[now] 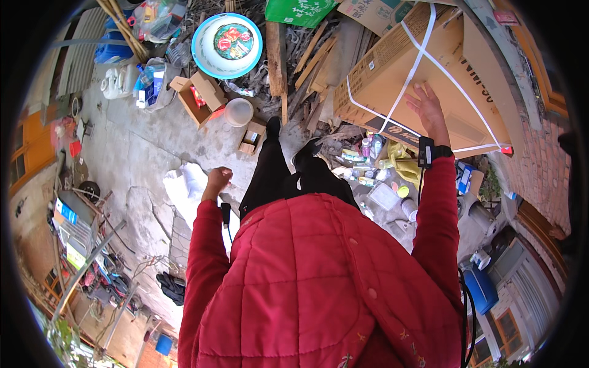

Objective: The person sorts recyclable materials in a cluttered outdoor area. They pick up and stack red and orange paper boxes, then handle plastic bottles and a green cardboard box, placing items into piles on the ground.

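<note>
My right hand [425, 106] lies with spread fingers over the face of a large cardboard box [453, 69] bound with white straps; whether it touches the board or hovers just off it, I cannot tell. Nothing is held in it. My left hand [220, 178] hangs by my left thigh, its fingers curled, above a white sack [186, 181] on the concrete. No object shows in that hand, and how far its fingers are closed is unclear. Below the big box lie plastic bottles [365, 148] and a yellow bag [405, 163].
Ahead stand an enamel basin [227, 45] with a blue rim, an open carton [198, 96], a translucent round tub [239, 112] and a small box [252, 136]. Wooden boards [276, 60] lean beyond my feet. A clear plastic container [384, 196] lies near my right leg.
</note>
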`<state>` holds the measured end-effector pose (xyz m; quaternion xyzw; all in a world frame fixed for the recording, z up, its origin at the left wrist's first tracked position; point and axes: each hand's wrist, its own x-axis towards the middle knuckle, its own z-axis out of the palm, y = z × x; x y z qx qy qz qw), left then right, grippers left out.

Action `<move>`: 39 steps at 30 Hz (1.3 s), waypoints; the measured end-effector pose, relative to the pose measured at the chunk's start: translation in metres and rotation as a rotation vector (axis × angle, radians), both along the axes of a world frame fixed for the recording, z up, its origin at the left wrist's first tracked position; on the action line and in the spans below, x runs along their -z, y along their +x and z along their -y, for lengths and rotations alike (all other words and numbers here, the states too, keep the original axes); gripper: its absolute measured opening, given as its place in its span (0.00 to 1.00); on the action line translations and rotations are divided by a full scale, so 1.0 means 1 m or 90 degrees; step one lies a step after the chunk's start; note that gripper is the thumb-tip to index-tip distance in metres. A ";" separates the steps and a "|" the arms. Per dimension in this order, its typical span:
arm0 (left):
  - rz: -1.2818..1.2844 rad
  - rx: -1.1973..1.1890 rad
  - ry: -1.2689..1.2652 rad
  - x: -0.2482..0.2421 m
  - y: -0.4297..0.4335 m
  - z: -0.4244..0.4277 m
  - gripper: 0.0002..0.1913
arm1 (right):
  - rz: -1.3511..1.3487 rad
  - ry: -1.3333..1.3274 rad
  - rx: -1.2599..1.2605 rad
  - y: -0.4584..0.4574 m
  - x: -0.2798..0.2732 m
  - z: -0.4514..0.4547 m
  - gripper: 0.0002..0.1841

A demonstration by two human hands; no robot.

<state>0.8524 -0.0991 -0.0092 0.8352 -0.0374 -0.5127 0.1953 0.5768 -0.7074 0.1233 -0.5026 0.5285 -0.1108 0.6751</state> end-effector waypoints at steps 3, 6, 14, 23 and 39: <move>-0.030 -0.059 0.039 0.002 -0.027 -0.026 0.10 | -0.004 0.016 -0.017 -0.002 0.020 0.002 0.47; 0.000 -0.081 0.026 0.004 -0.039 -0.046 0.08 | 0.045 0.018 -0.086 -0.003 0.052 -0.010 0.40; -0.002 -0.077 -0.063 0.011 -0.004 -0.009 0.07 | 0.035 -0.035 0.001 -0.002 0.063 -0.030 0.51; 0.054 0.103 -0.136 0.003 0.033 0.078 0.11 | -0.054 -0.332 0.212 -0.027 -0.039 0.012 0.18; -0.024 0.148 -0.117 0.016 0.044 0.093 0.11 | 0.630 0.119 0.440 -0.044 -0.030 0.085 0.13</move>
